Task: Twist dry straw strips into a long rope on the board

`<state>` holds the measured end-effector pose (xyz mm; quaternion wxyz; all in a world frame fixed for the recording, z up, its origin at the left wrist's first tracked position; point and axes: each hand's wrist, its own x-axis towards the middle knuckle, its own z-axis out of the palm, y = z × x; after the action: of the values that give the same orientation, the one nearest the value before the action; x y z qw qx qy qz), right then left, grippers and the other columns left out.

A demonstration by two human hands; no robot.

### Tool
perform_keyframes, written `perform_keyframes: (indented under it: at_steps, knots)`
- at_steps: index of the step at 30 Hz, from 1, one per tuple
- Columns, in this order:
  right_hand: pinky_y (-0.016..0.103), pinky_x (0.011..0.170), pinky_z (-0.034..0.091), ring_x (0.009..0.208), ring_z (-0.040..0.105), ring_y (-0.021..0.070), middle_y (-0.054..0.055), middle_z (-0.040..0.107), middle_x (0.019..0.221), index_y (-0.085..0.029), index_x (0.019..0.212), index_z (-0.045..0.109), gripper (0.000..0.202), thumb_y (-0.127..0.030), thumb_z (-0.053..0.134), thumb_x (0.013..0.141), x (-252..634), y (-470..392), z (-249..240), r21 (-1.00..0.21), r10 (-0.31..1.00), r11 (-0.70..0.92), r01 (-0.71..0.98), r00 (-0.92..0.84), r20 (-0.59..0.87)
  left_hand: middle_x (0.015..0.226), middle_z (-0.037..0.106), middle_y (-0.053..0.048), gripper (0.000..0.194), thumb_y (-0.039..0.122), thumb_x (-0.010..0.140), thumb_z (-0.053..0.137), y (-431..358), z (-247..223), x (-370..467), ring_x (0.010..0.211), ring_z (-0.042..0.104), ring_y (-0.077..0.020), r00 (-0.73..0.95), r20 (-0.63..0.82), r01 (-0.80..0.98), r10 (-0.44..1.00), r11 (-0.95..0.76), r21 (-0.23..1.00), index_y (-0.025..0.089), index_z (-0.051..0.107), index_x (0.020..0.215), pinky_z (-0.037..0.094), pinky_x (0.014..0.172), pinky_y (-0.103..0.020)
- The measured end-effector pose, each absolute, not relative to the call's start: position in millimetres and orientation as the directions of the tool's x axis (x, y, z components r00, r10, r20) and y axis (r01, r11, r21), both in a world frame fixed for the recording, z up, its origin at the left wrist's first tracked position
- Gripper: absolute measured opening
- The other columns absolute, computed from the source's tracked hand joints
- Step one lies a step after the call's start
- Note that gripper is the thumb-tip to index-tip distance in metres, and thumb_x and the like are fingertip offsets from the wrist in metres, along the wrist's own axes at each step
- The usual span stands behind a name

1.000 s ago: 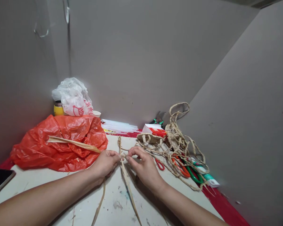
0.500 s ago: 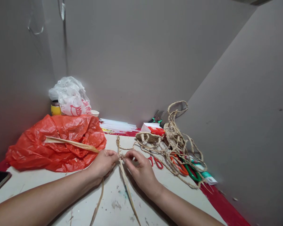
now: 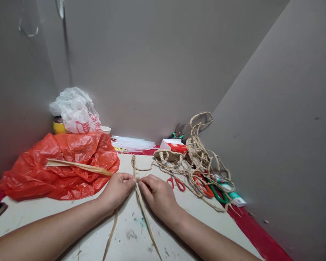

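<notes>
Just below the top of a thin straw braid [image 3: 134,168], my left hand [image 3: 117,191] pinches the plant fibre between thumb and forefinger. My right hand [image 3: 160,198] is closed too, its thumb and forefinger pressed on the braid's working point from the other side. A long pale fibre strand [image 3: 146,217] hangs toward me between the hands. Another strand [image 3: 112,232] trails below my left wrist. From behind my left hand a wider dry strip [image 3: 80,166] runs out across the red plastic bag [image 3: 57,185]. My fingers hide the crossing of the strands.
A tangled heap of braided rope [image 3: 198,156] lies right, over orange-handled scissors [image 3: 205,188] and green handles [image 3: 220,195]. Red-handled scissors [image 3: 176,183] are beside my right hand. Behind stand white sticks [image 3: 133,142], a red-white box [image 3: 175,145] and a white plastic bag [image 3: 76,108].
My right fingers have closed in more tightly at the braid, the forefinger now lower. The whole view has shifted a little, so things appear slightly farther left.
</notes>
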<state>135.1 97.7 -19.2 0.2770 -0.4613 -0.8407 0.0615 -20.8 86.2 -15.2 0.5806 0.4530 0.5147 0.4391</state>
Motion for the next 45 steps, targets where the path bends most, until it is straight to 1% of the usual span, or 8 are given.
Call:
perform_keyframes:
  at_steps: [8,13,19,25,33,38,42,45]
  knots:
    - [0.026,0.064,0.035,0.069,0.055,0.0155,0.004,0.061,0.073,-0.018,0.077,0.06,0.025,-0.024,0.041,0.092,133.6,90.4,-14.0,-0.157,0.765,0.614,0.774,-0.534,0.359,0.055,0.059,0.002,0.024,0.037,0.068,0.064,87.1,-16.8,-21.0,0.05,0.045,-0.0083,0.038,-0.155,-0.005,0.987,0.155,0.988,0.014,0.065,0.068,0.034,0.052,-0.02]
    - [0.031,0.073,0.04,0.085,0.053,0.0207,0.008,0.06,0.088,-0.016,0.095,0.058,0.017,-0.029,0.047,0.089,138.6,93.6,-9.2,-0.213,0.729,0.624,0.752,-0.462,0.506,0.044,0.047,0.007,0.021,0.034,0.07,0.061,88.0,-10.5,-21.6,0.041,0.033,-0.0051,0.012,-0.203,0.027,0.979,0.202,0.979,0.014,0.061,0.065,0.024,0.044,-0.018]
    - [0.039,0.087,0.036,0.105,0.049,0.0272,0.015,0.058,0.113,-0.013,0.122,0.049,0.042,-0.032,0.054,0.085,142.9,97.0,-2.7,-0.153,0.694,0.656,0.739,-0.51,0.507,0.038,0.034,0.01,0.021,0.034,0.073,0.06,86.6,-3.5,-20.1,0.035,0.022,-0.0035,0.064,-0.263,0.006,0.963,0.263,0.965,0.014,0.058,0.065,0.018,0.04,-0.019]
    - [0.026,0.065,0.035,0.069,0.058,0.0154,0.005,0.066,0.075,-0.018,0.083,0.061,0.03,-0.029,0.036,0.094,141.2,99.9,-3.4,-0.294,0.796,0.605,0.74,-0.572,0.198,0.047,0.05,0.004,0.025,0.038,0.068,0.064,90.0,-7.0,-22.3,0.043,0.037,-0.0064,0.081,-0.209,0.021,0.974,0.208,0.978,0.013,0.063,0.065,0.029,0.046,-0.019]
    - [0.021,0.054,0.032,0.054,0.047,0.0112,-0.001,0.055,0.056,-0.017,0.062,0.057,0.031,-0.024,0.041,0.087,134.4,104.0,-11.0,-0.622,0.878,0.442,0.646,-0.452,0.155,0.046,0.052,0.002,0.024,0.033,0.074,0.057,92.7,-19.3,-25.3,0.044,0.041,-0.0089,0.135,-0.039,0.198,0.99,0.012,0.98,0.014,0.066,0.065,0.031,0.048,-0.02]
    - [0.02,0.048,0.029,0.049,0.042,0.01,-0.002,0.05,0.05,-0.015,0.058,0.057,0.033,-0.023,0.039,0.084,129.6,104.3,-18.4,-0.804,0.909,0.296,0.516,-0.41,0.072,0.062,0.065,-0.003,0.02,0.029,0.071,0.059,91.0,-17.7,-23.0,0.058,0.053,-0.0124,0.138,-0.041,0.105,0.99,0.026,0.994,0.013,0.065,0.06,0.04,0.061,-0.022]
    - [0.021,0.047,0.028,0.048,0.043,0.0105,-0.001,0.051,0.049,-0.016,0.056,0.057,0.033,-0.023,0.039,0.083,128.7,101.4,-14.3,-0.732,0.922,0.313,0.605,-0.378,0.081,0.064,0.065,-0.003,0.016,0.027,0.069,0.059,88.0,-14.3,-19.2,0.061,0.054,-0.0128,0.151,-0.074,0.023,0.986,0.071,0.997,0.013,0.065,0.063,0.039,0.062,-0.022]
    - [0.023,0.05,0.029,0.052,0.051,0.0132,0.002,0.061,0.057,-0.017,0.061,0.063,0.032,-0.022,0.04,0.083,124.9,95.8,-2.0,-0.53,0.921,0.376,0.76,-0.371,0.121,0.054,0.057,0.002,0.015,0.025,0.069,0.057,84.6,-9.6,-16.6,0.051,0.046,-0.0088,0.148,-0.106,-0.021,0.983,0.11,0.994,0.014,0.06,0.059,0.035,0.054,-0.02]
